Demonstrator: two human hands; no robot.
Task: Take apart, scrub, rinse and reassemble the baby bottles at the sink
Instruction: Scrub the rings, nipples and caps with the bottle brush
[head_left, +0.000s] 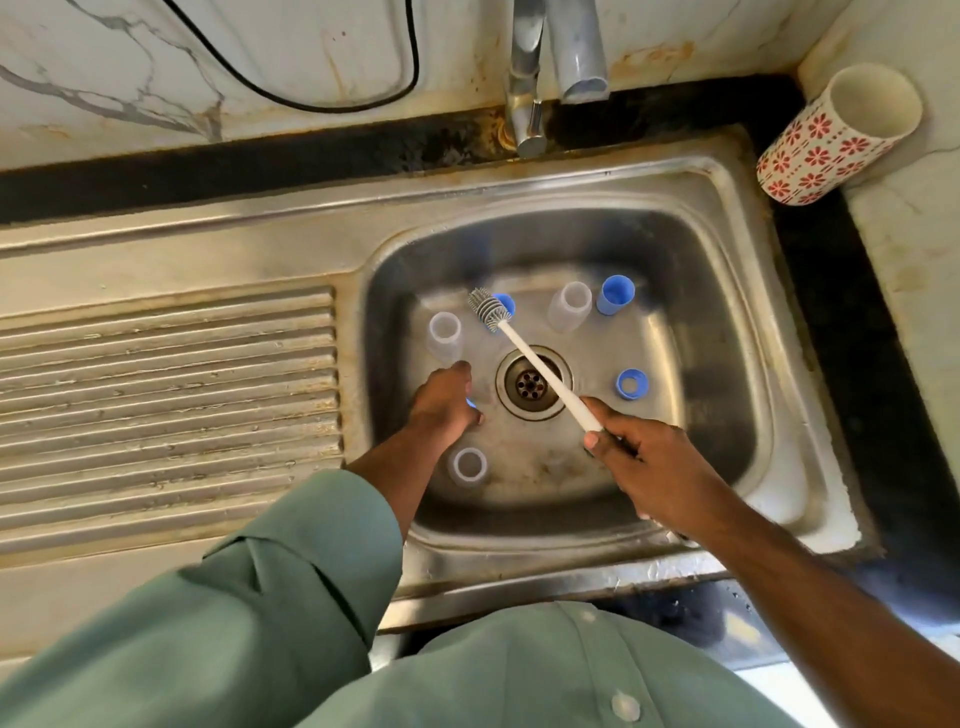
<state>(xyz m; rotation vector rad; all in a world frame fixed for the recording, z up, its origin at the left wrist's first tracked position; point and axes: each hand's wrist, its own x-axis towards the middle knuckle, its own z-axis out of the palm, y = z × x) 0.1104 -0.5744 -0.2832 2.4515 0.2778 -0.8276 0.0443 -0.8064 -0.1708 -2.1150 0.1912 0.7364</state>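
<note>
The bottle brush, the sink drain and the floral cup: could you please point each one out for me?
bottle brush (491, 310), head view, on the grey bristle head.
sink drain (530, 383), head view, on the perforated strainer centre.
floral cup (810, 156), head view, on its red-patterned outer wall.

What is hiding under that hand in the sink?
A bit of blue peeks from under the left hand. The hand covers the rest, so I cannot tell what it is.

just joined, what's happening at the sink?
A person is washing baby bottles. The right hand grips a white bottle brush over the drain. The left hand reaches into the sink, closing on something blue, mostly hidden. Three clear bottles stand open, with blue caps and a ring scattered around them.
</note>
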